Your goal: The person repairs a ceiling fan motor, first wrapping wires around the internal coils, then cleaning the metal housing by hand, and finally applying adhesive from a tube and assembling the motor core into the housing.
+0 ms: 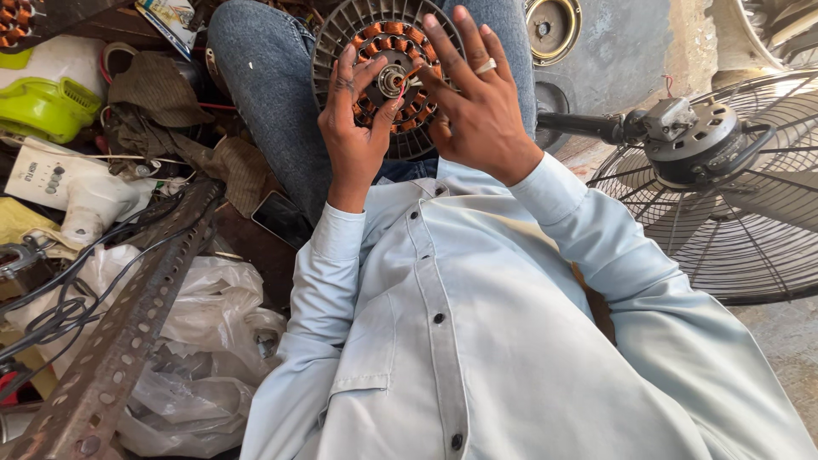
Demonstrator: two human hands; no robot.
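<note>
Cluttered workshop ground surrounds you, seen from above as you sit with your knees up in blue jeans (264, 77) and a pale blue button shirt (443, 324). Resting on your lap, against your thighs, is a round fan motor stator (388, 77): a grey ribbed disc with a ring of copper-orange windings around a small metal hub at its centre. Your left hand (354, 128) lies on the left side of the disc, fingers stretched upward over the windings and thumb reaching toward the hub, so it presses on the part with its fingers spread, not curled around it. Your right hand (477, 111) covers the right side of the disc, fingers spread and extended, a pale ring on one finger; its thumb and forefinger meet near the hub where thin red wire shows, though you cannot tell whether they actually pinch the wire. To your right stands a pedestal fan (707, 170) with a dark wire guard and a grey motor housing, well apart from your hands. To your left lie a perforated steel angle bar (128, 324), crumpled clear plastic bags (204, 341), a dark phone (281, 217) just beside your leg, brown rags (162, 94), black cables (51, 307) and a lime-green and white plastic casing (51, 94).
</note>
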